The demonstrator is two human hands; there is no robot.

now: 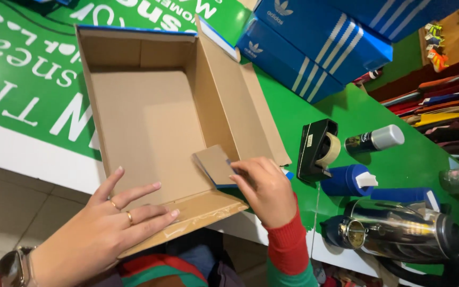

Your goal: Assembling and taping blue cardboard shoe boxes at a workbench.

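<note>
A: Green counter (346,114) with white lettering and a white front edge, tiled floor at eight o'clock below it. Stacked blue shoeboxes (314,45) at one o'clock, shelves of folded cloth at three.

B: And in the one view we have, the head camera?

A: An open cardboard box (150,122) sits mid-frame, empty inside, its near end overhanging the counter's edge. The left hand (102,234) lies open, fingers spread flat on the near flap (203,212). The right hand (266,188) pinches a small side flap (213,165) at the box's five o'clock corner, thumb and fingers closed on it.

B: What could go wrong?

A: I'd judge the box could tip toward the floor, since so much of it hangs past the edge and only the left hand steadies it. The pinched flap might crease or tear if pulled hard.

B: Room to move?

A: Tight at three to five o'clock: a black tape dispenser (317,149) just beside the right hand, then a spray can (375,139), a blue cup (346,180) and a steel flask (399,231). A swung elbow could knock them. Nine to eleven o'clock looks open.
</note>
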